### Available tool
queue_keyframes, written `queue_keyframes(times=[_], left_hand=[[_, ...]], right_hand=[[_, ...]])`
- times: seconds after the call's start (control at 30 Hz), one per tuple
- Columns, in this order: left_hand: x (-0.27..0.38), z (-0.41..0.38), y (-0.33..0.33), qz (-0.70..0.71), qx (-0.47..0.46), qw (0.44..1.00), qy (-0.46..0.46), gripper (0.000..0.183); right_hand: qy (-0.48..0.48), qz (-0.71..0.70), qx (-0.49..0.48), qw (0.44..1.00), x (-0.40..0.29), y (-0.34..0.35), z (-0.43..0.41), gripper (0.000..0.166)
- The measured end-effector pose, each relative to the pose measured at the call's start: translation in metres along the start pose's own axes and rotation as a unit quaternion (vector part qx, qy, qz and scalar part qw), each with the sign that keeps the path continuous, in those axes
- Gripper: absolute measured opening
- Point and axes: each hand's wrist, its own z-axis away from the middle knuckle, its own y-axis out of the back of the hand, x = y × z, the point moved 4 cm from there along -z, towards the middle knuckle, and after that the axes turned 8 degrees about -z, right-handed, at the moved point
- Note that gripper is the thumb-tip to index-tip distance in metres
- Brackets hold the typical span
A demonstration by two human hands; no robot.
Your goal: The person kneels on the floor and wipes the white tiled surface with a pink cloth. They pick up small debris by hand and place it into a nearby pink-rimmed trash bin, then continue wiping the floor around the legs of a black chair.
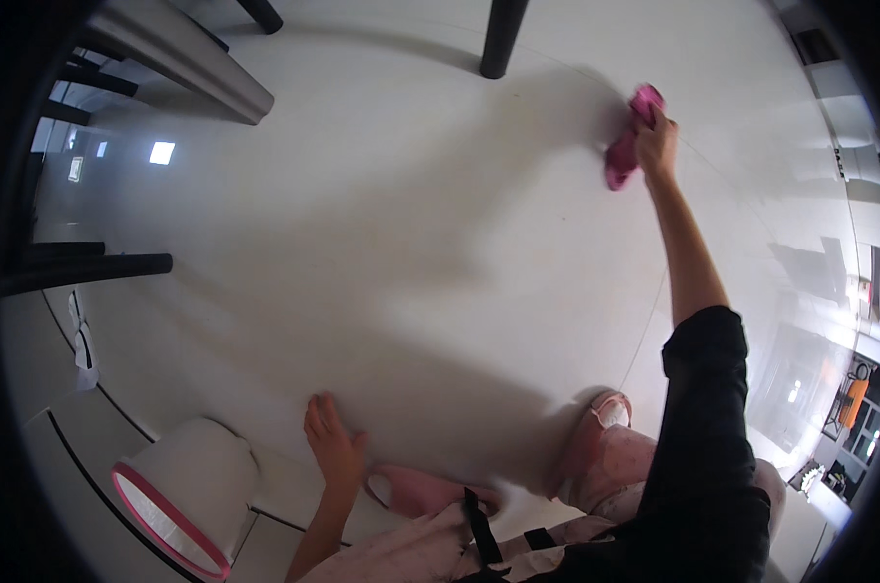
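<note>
My right hand, at the end of an outstretched arm in a black sleeve, grips a pink cloth against or just above the glossy white tiled floor at the upper right. The cloth is slightly blurred. My left hand is low at the centre left, over the floor with its fingers apart and nothing in it. Just right of that hand is a pink slipper on my foot; another pink slipper shows below the right arm.
A white bin with a pink rim stands at the lower left beside a wall. Dark furniture legs come down at the top and the left. A grey beam-like furniture part lies at the upper left.
</note>
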Motion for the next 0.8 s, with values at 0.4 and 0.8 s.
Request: queue_keyframes(times=[0.4,0.8], left_hand=[[-0.005,0.008,-0.01,-0.041,-0.005,0.999,0.009,0.096],[-0.006,0.01,-0.003,-0.028,0.048,0.998,-0.015,0.094]], right_hand=[[0.179,-0.056,-0.113,0.976,-0.162,-0.185,0.145,0.03],[0.062,-0.373,-0.23,0.897,-0.214,-0.122,0.195,0.021]])
